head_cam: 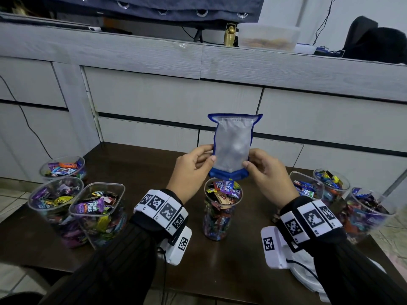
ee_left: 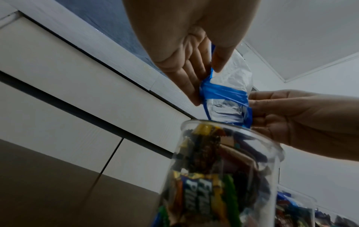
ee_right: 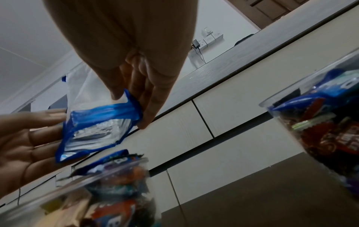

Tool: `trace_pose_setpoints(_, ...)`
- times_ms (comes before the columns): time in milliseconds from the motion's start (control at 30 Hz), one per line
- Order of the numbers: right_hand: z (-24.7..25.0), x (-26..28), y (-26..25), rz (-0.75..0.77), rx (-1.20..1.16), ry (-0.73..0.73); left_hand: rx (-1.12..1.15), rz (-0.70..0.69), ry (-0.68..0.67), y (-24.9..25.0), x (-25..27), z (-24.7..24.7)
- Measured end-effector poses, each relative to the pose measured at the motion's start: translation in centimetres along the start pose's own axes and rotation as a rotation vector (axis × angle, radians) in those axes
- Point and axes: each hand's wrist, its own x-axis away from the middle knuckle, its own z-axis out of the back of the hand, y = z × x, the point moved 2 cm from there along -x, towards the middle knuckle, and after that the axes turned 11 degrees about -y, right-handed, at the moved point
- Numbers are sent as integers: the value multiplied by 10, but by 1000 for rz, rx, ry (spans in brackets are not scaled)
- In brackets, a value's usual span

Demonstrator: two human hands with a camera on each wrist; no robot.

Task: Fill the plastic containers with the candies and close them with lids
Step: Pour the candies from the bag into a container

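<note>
A blue-edged clear candy bag point(head_cam: 233, 146) hangs upside down, its open mouth just above a tall clear container point(head_cam: 220, 213) heaped with wrapped candies at the table's middle. My left hand point(head_cam: 193, 170) pinches the bag's left edge near the mouth, thumb in front. My right hand point(head_cam: 265, 170) pinches the right edge the same way. In the left wrist view the bag mouth point(ee_left: 225, 107) gapes over the container rim point(ee_left: 229, 135). The right wrist view shows the bag point(ee_right: 101, 126) looking empty inside, above the container point(ee_right: 108, 184). No lids are in view.
Three candy-filled containers point(head_cam: 97, 212) stand at the table's left and three more point(head_cam: 365, 212) at the right. The dark table point(head_cam: 136, 159) ends near a white cabinet point(head_cam: 154, 102) behind. A clear tub point(head_cam: 267, 37) sits on the cabinet top.
</note>
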Motion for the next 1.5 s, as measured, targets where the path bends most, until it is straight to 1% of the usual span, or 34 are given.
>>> trace_pose_setpoints(100, -5, 4, 5, -24, 27, -69, -14, 35, -61, -10, 4, 1)
trace_pose_setpoints(167, -10, 6, 8, -44, 68, -121, -28, 50, -66, -16, 7, 1)
trace_pose_setpoints(367, -18, 7, 7, -63, 137, -184, -53, 79, -110, -26, 10, 1)
trace_pose_setpoints(433, -17, 6, 6, -57, 131, -171, -44, 63, -91, -24, 8, 3)
trace_pose_setpoints(500, -13, 5, 5, -55, 74, -110, 8, 46, -47, -21, 6, 5)
trace_pose_setpoints(567, -10, 4, 6, -60, 30, -57, 45, 41, -34, -19, 5, 5)
trace_pose_setpoints(733, -19, 8, 12, -115, 83, -88, -36, 113, -152, -22, 6, 0)
trace_pose_setpoints(800, -20, 8, 13, -125, 71, -77, -32, 114, -153, -23, 8, 0)
trace_pose_setpoints(967, -16, 4, 10, -147, 86, -84, -83, 82, -45, -17, 6, 5)
trace_pose_setpoints(1033, -12, 1, 5, -148, 66, -40, -77, 60, -11, -13, 5, 9)
trace_pose_setpoints(1100, -6, -3, -3, -123, 41, 27, -67, 42, 48, -5, 3, 16)
trace_pose_setpoints(1167, -2, -8, -16, -81, 43, 75, -23, 12, 137, 8, 1, 29)
trace_pose_setpoints(1267, -4, -14, -44, 6, 56, 86, 40, -36, 264, 38, 2, 58)
trace_pose_setpoints(1367, -21, -16, -76, 134, 72, 27, 70, -50, 349, 69, 16, 97)
trace_pose_setpoints(1433, -43, -17, -93, 201, 111, -89, 70, -70, 408, 84, 32, 125)
trace_pose_setpoints(1500, -73, -19, -101, 208, 191, -248, 68, -79, 491, 94, 54, 154)
